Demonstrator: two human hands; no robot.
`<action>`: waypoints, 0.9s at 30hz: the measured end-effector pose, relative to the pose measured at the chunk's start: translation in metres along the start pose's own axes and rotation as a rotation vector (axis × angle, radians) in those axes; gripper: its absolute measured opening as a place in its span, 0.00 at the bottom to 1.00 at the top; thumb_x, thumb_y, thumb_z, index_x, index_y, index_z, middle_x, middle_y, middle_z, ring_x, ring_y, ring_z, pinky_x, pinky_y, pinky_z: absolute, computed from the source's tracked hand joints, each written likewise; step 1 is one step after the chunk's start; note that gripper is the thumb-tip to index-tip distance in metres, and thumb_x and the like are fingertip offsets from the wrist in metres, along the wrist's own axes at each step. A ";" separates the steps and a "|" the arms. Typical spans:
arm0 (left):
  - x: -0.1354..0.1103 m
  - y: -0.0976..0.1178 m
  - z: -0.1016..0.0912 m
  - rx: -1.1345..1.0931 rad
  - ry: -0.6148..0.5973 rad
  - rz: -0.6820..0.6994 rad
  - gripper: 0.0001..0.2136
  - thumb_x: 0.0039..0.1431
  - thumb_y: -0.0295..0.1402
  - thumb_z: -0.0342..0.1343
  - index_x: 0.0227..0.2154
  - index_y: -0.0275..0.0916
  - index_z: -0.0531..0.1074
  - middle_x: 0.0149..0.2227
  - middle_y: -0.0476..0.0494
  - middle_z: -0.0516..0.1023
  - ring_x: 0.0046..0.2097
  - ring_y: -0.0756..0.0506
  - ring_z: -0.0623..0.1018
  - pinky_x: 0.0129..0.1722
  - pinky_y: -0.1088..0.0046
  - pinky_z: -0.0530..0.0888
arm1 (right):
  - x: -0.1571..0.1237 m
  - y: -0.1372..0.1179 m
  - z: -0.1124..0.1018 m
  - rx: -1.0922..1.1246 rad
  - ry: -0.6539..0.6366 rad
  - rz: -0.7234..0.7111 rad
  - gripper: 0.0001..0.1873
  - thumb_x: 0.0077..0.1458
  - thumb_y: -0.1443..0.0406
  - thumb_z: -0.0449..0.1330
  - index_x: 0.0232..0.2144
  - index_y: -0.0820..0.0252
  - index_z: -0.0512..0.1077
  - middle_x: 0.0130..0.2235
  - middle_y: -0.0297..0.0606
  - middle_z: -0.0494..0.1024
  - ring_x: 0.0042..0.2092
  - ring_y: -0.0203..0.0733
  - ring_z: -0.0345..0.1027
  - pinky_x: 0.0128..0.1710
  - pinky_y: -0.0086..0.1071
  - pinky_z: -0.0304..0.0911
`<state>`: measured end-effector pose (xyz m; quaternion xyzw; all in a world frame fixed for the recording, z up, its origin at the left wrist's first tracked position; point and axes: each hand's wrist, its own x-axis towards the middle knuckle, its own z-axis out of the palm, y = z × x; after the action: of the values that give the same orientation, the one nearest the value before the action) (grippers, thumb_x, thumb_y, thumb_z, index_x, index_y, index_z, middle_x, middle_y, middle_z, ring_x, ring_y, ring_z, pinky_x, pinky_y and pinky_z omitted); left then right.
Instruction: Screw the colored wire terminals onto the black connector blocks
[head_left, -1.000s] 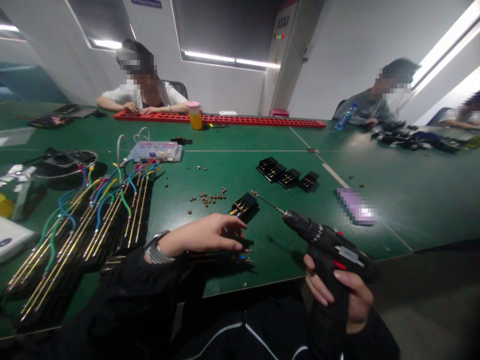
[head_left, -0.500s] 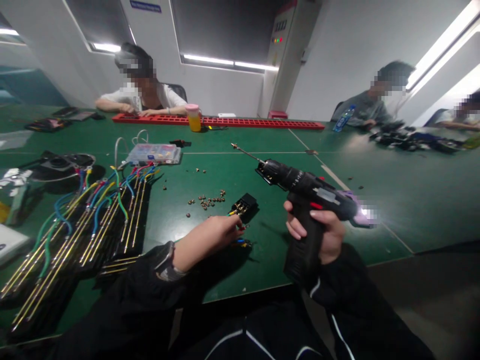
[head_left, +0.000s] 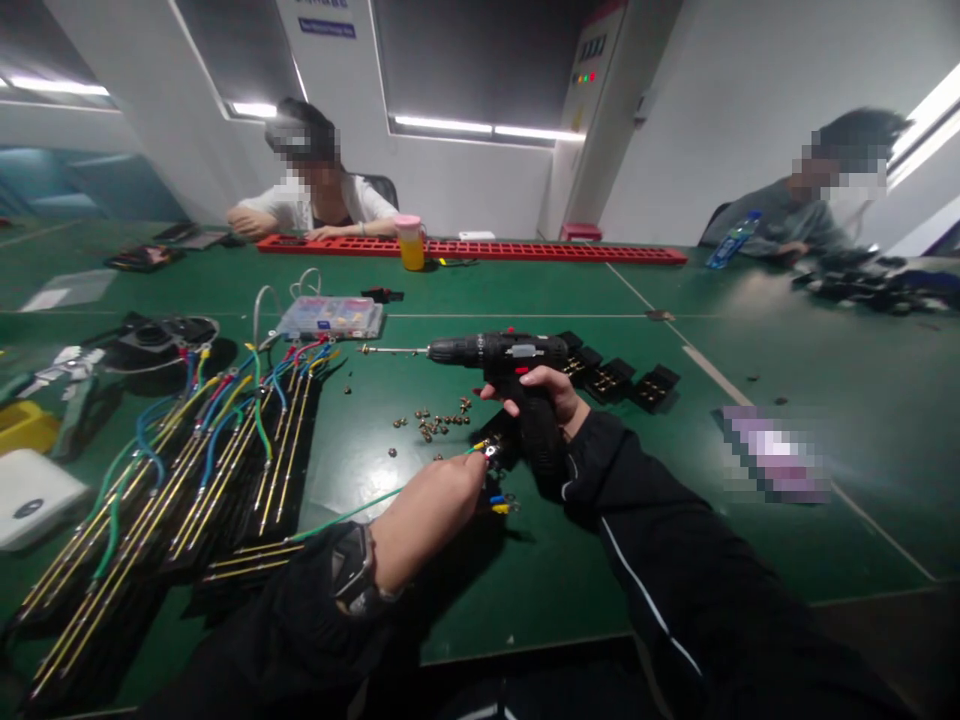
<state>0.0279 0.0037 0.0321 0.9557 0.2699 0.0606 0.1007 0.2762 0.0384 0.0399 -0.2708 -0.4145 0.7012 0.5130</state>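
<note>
My right hand (head_left: pixel 551 395) grips a black cordless drill (head_left: pixel 469 350) by its handle. Its long bit points left, and a small screw (head_left: pixel 364 349) appears to sit at the tip. My left hand (head_left: pixel 439 500) is closed in a pinch on a wire with a ring terminal (head_left: pixel 490 453), beside a black terminal block (head_left: pixel 504 432) lying below the drill. That block is partly hidden by the drill. Blue and yellow wire ends (head_left: pixel 501 502) with ring terminals stick out under my left hand. Loose brass-coloured screws (head_left: pixel 431 424) are scattered left of the block.
Black power strips with coloured wires (head_left: pixel 217 440) cover the left side. Beyond them stands a clear parts box (head_left: pixel 330 317). More terminal blocks (head_left: pixel 611 380) lie behind the drill, a phone (head_left: pixel 772 455) at right. Two people sit across, near a red slotted rail (head_left: pixel 525 250).
My right hand has brought the drill left, swinging its bit from up-left to nearly level over the screws. My left hand stays by the terminal block. The view has shifted, uncovering more blocks.
</note>
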 end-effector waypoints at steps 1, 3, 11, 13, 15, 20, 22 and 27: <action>0.001 0.000 0.000 -0.013 0.006 -0.012 0.09 0.70 0.22 0.44 0.41 0.34 0.70 0.34 0.42 0.79 0.32 0.44 0.79 0.34 0.69 0.75 | 0.002 0.002 -0.002 0.002 -0.024 0.036 0.22 0.50 0.61 0.61 0.47 0.66 0.75 0.41 0.47 0.84 0.29 0.39 0.72 0.25 0.29 0.68; 0.001 -0.001 0.002 -0.047 0.019 -0.028 0.10 0.71 0.22 0.44 0.41 0.35 0.71 0.34 0.42 0.79 0.32 0.45 0.79 0.34 0.70 0.75 | 0.002 0.005 -0.005 0.013 -0.061 0.096 0.23 0.50 0.62 0.61 0.48 0.67 0.75 0.43 0.49 0.84 0.30 0.39 0.74 0.29 0.30 0.70; 0.018 -0.020 0.000 -0.035 0.027 -0.049 0.10 0.70 0.22 0.46 0.38 0.35 0.73 0.33 0.42 0.80 0.33 0.46 0.80 0.36 0.71 0.75 | 0.003 0.011 -0.010 0.078 -0.100 0.116 0.24 0.51 0.60 0.59 0.48 0.67 0.75 0.42 0.47 0.85 0.29 0.36 0.73 0.36 0.29 0.71; 0.025 -0.025 -0.003 0.002 0.018 -0.026 0.10 0.68 0.21 0.48 0.36 0.35 0.73 0.32 0.42 0.80 0.32 0.45 0.80 0.36 0.71 0.75 | 0.005 0.011 -0.010 0.087 -0.103 0.110 0.24 0.51 0.60 0.59 0.48 0.66 0.75 0.41 0.46 0.85 0.29 0.36 0.72 0.40 0.32 0.72; 0.029 -0.027 -0.005 0.029 0.003 -0.010 0.10 0.67 0.20 0.48 0.35 0.36 0.74 0.31 0.42 0.80 0.32 0.45 0.81 0.35 0.71 0.75 | 0.005 0.011 -0.010 0.089 -0.105 0.118 0.22 0.51 0.60 0.58 0.47 0.66 0.75 0.39 0.45 0.85 0.30 0.38 0.72 0.39 0.33 0.73; 0.034 -0.026 -0.003 0.061 0.044 -0.080 0.12 0.71 0.25 0.47 0.52 0.33 0.70 0.34 0.39 0.82 0.33 0.42 0.83 0.33 0.70 0.76 | 0.002 0.008 -0.005 0.084 -0.107 0.176 0.18 0.53 0.62 0.58 0.43 0.66 0.76 0.36 0.44 0.84 0.30 0.38 0.71 0.33 0.28 0.70; 0.037 -0.026 -0.001 0.047 0.066 -0.116 0.17 0.72 0.26 0.47 0.60 0.31 0.62 0.36 0.36 0.82 0.34 0.41 0.84 0.33 0.70 0.76 | 0.002 0.008 -0.004 0.084 -0.113 0.198 0.16 0.54 0.62 0.58 0.40 0.66 0.76 0.32 0.42 0.82 0.30 0.39 0.72 0.35 0.29 0.70; 0.046 -0.028 -0.001 0.009 0.041 -0.142 0.20 0.72 0.28 0.47 0.64 0.33 0.60 0.38 0.35 0.83 0.35 0.40 0.84 0.32 0.71 0.75 | 0.007 0.012 -0.015 0.092 -0.114 0.204 0.16 0.53 0.58 0.59 0.38 0.65 0.77 0.27 0.40 0.79 0.30 0.41 0.71 0.36 0.32 0.71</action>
<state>0.0526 0.0516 0.0299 0.9331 0.3394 0.0715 0.0949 0.2804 0.0484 0.0226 -0.2476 -0.3808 0.7822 0.4266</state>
